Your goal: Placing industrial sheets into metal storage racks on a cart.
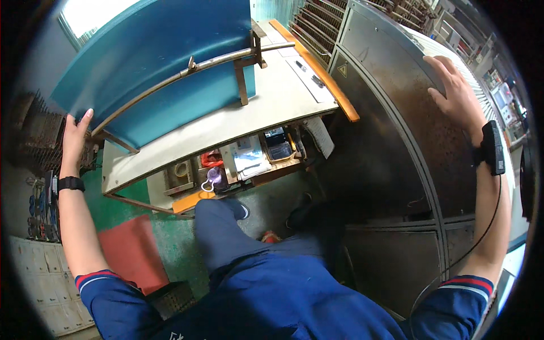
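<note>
My left hand (75, 137) is at the left edge of a large blue sheet (147, 62), thumb on its front and fingers behind, pinching it. The sheet stands upright on the table, and a metal bar frame (170, 79) runs across its front. My right hand (456, 93) lies spread on the upper edge of a tall metal cabinet (391, 113), fingers apart and holding nothing. Each wrist wears a black band; a thin cable hangs from the right one.
The pale table (209, 122) holds a paper sheet (309, 79) with pens. On its lower shelf are a purple cup (214, 177), a tape roll (181, 169) and a dark box (280, 148). A red mat (133, 249) lies on the green floor. Racks (317, 28) stand behind.
</note>
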{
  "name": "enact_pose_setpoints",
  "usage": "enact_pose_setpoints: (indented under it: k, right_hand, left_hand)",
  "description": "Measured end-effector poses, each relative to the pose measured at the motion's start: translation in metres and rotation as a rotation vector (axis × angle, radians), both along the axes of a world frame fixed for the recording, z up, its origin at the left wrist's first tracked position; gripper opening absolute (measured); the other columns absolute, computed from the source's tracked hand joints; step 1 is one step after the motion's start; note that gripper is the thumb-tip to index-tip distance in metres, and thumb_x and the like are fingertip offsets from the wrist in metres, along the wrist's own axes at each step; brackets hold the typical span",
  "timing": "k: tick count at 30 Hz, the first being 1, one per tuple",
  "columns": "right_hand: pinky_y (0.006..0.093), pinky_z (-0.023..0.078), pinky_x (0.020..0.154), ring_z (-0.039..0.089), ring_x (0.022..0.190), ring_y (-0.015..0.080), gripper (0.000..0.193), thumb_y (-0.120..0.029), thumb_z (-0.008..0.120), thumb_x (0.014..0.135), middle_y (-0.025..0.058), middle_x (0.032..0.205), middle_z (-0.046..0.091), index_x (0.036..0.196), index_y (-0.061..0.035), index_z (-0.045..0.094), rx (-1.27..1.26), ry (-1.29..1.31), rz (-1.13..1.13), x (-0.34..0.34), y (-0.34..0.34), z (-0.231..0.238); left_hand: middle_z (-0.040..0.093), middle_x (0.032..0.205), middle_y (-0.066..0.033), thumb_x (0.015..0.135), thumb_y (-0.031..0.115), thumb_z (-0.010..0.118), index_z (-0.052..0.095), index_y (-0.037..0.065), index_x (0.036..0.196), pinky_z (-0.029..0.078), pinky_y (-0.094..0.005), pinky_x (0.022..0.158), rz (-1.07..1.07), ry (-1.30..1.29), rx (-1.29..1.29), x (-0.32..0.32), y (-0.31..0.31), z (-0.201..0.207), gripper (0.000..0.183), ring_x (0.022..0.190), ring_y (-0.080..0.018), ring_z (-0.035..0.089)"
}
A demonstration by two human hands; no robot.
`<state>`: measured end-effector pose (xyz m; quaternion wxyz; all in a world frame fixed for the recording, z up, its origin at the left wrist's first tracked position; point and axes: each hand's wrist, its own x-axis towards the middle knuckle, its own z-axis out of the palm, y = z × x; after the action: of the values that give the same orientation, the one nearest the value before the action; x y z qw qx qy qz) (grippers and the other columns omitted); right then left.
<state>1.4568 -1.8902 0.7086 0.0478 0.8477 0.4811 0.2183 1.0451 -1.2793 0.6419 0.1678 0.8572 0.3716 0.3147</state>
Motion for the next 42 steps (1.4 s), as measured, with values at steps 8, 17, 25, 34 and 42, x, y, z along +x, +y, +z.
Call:
enact_pose_setpoints:
  k: [8, 17, 25, 34, 42]
  right_hand:
    - [0.0425, 0.039, 0.103, 0.047, 0.121, 0.0400, 0.058, -0.008, 0.064, 0.078, 0.0203, 0.130, 0.048, 0.133, -0.0063, 0.044, 0.005, -0.027, 0.008, 0.009, -0.001, 0.001]
    - [0.0402, 0.040, 0.100, 0.050, 0.116, 0.0375, 0.057, -0.009, 0.063, 0.078, 0.0193, 0.124, 0.052, 0.133, -0.0054, 0.046, 0.083, 0.059, -0.069, 0.019, 0.007, 0.001]
    - [0.0410, 0.038, 0.102, 0.050, 0.116, 0.0361, 0.052, -0.014, 0.062, 0.081, 0.0187, 0.121, 0.056, 0.130, -0.0042, 0.050, 0.013, -0.081, -0.139, 0.039, 0.021, 0.002]
    - [0.0402, 0.036, 0.106, 0.046, 0.125, 0.0359, 0.051, -0.017, 0.061, 0.084, 0.0188, 0.132, 0.052, 0.132, -0.0037, 0.049, -0.007, -0.083, -0.168, 0.035, 0.022, 0.001]
    - [0.0366, 0.031, 0.110, 0.040, 0.132, 0.0338, 0.058, -0.016, 0.062, 0.084, 0.0192, 0.140, 0.045, 0.136, 0.0000, 0.044, -0.005, 0.012, -0.062, 0.045, 0.011, 0.005]
  left_hand:
    - [0.059, 0.117, -0.0147, 0.084, 0.026, 0.071, 0.048, 0.000, 0.124, 0.043, -0.0355, 0.094, -0.046, -0.063, -0.003, 0.006, -0.031, 0.007, 0.053, 0.109, -0.0219, 0.056]
    - [0.057, 0.122, -0.0165, 0.081, 0.023, 0.072, 0.050, -0.001, 0.123, 0.043, -0.0355, 0.096, -0.052, -0.052, 0.059, 0.000, -0.015, -0.002, 0.053, 0.112, -0.0229, 0.055]
    - [0.060, 0.116, -0.0141, 0.083, 0.025, 0.072, 0.050, -0.001, 0.123, 0.044, -0.0328, 0.092, -0.025, 0.022, 0.076, 0.000, -0.013, 0.001, 0.053, 0.107, -0.0202, 0.056]
    - [0.058, 0.122, -0.0131, 0.084, 0.021, 0.072, 0.048, -0.002, 0.126, 0.041, -0.0317, 0.097, -0.035, 0.025, -0.004, -0.003, -0.008, -0.001, 0.054, 0.111, -0.0201, 0.055]
    - [0.058, 0.122, -0.0121, 0.083, 0.022, 0.073, 0.047, 0.000, 0.128, 0.042, -0.0320, 0.096, -0.081, 0.004, 0.033, -0.007, 0.001, -0.002, 0.056, 0.110, -0.0195, 0.056]
